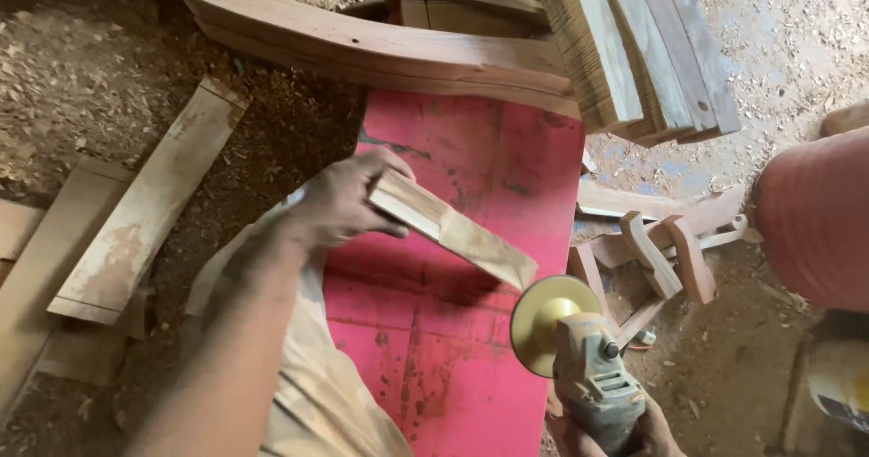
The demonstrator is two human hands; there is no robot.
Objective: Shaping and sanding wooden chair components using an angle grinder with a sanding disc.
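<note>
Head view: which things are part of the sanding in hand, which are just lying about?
In hand:
- left hand holding the short pale wooden block
- right hand, its grip around the grey angle grinder with yellow sanding disc
- red worn workbench top beneath

Lying about:
- long curved wooden plank
- stacked curved boards
- small shaped wooden offcuts
- flat boards on the sawdust floor

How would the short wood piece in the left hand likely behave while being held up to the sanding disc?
The wood piece looks rigid and probably light, since the left hand lifts it by one end. Its dusty, flat faces may slip under disc pressure.
</note>
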